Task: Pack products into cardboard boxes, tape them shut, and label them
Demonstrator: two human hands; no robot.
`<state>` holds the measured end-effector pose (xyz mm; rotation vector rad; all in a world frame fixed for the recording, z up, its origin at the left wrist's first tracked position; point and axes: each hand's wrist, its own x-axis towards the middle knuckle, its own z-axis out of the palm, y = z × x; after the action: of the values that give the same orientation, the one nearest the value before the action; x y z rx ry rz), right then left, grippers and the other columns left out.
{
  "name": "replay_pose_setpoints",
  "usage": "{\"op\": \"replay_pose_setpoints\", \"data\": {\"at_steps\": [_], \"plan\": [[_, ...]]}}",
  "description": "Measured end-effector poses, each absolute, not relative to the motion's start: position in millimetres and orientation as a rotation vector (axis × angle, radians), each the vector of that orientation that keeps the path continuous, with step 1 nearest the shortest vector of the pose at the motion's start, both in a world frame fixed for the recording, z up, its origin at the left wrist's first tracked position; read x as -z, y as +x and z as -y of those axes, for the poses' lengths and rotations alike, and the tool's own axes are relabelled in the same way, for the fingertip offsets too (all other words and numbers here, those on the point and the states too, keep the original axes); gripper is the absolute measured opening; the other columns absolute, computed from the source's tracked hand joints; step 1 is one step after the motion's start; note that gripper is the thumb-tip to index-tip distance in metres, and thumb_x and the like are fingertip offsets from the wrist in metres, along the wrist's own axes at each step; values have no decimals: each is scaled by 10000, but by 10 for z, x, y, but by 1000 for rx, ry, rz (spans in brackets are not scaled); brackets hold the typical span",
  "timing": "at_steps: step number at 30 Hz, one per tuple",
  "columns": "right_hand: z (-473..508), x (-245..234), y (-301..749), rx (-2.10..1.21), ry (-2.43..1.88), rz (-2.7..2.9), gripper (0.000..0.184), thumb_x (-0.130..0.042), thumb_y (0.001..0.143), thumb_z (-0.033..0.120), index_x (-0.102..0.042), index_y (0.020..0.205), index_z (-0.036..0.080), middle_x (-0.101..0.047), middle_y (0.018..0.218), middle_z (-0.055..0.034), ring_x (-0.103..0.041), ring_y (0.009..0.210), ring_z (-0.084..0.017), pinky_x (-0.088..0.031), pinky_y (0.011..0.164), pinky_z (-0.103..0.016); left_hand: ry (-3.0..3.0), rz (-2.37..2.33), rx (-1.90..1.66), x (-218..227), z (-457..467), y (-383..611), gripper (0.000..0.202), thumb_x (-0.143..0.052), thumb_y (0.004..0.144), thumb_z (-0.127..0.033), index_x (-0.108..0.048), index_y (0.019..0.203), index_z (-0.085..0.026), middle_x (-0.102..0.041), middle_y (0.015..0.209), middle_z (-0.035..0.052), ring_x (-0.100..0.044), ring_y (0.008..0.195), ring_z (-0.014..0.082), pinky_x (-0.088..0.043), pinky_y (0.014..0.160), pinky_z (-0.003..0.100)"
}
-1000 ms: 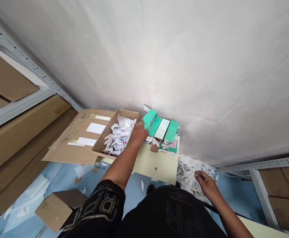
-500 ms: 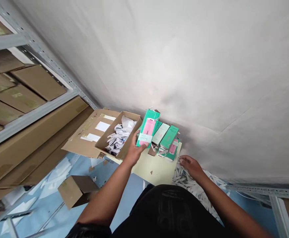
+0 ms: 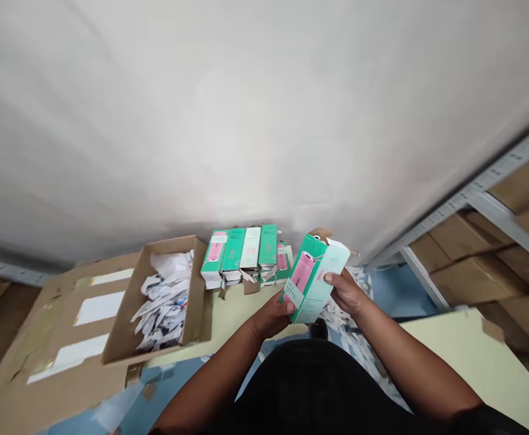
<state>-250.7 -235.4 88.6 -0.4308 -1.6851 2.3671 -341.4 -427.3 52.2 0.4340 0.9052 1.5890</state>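
Note:
Between my two hands is a green and white box (image 3: 312,272) with a pink bottle-shaped picture on it, held tilted in front of my body. My left hand (image 3: 271,315) grips its lower left side, thumb on the front. My right hand (image 3: 346,291) is closed on its white right side. Torn brown cardboard shows at the box's upper end. To the left, a row of similar boxes (image 3: 241,251) lies on a pale yellow board (image 3: 234,305) against the wall, several with ragged open ends facing me.
Left of the row stands an open cardboard box (image 3: 196,290) filled with paper scraps (image 3: 167,302). Flattened cardboard (image 3: 64,326) lies beyond it. Paper strips (image 3: 359,338) litter the blue floor. Metal shelving (image 3: 427,275) with cartons rises at right, near another yellow board (image 3: 464,356).
My view has turned to the right. The green box has moved rightward, away from the row, in my left hand. My right hand, earlier off it, now grips it too.

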Motion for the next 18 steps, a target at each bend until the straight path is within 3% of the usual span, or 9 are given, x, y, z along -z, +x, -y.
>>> {"op": "replay_pose_setpoints", "data": {"at_steps": [4, 9, 13, 18], "plan": [[2344, -739, -1863, -2061, -678, 1551, 647, -817, 684, 599, -683, 1176, 201, -778, 1123, -111, -732, 1023, -353, -581, 918, -500, 508, -894, -1375, -381, 4018, -3236, 923, -826, 697, -667, -516, 1452, -236, -650, 1312, 167, -634, 1193, 356, -552, 916, 450], [2159, -621, -790, -1566, -1055, 1567, 572, -868, 657, 513, -699, 1087, 176, -789, 1071, -123, -741, 961, -338, -602, 874, -479, 464, -1150, -1092, -132, 3551, -2827, 690, -698, 816, -687, -595, 1292, -198, -605, 1362, 176, -656, 1100, 268, -555, 841, 375], [1977, -409, 177, -1267, -1258, 1566, 555, -843, 687, 541, -724, 1064, 152, -784, 1089, -156, -734, 997, -356, -590, 902, -483, 692, -1340, -822, -15, 3149, -2369, 556, -716, 808, -600, -649, 1168, -182, -681, 1211, 131, -662, 1058, 245, -536, 821, 340], [1722, 23, 1286, -897, -1507, 1600, 642, -788, 716, 616, -713, 1179, 177, -764, 1164, -147, -661, 1176, -375, -486, 1069, -518, 930, -1370, -679, 35, 2509, -1636, 425, -696, 807, -504, -673, 1094, -190, -708, 992, 64, -673, 1002, 239, -533, 816, 342]]}}
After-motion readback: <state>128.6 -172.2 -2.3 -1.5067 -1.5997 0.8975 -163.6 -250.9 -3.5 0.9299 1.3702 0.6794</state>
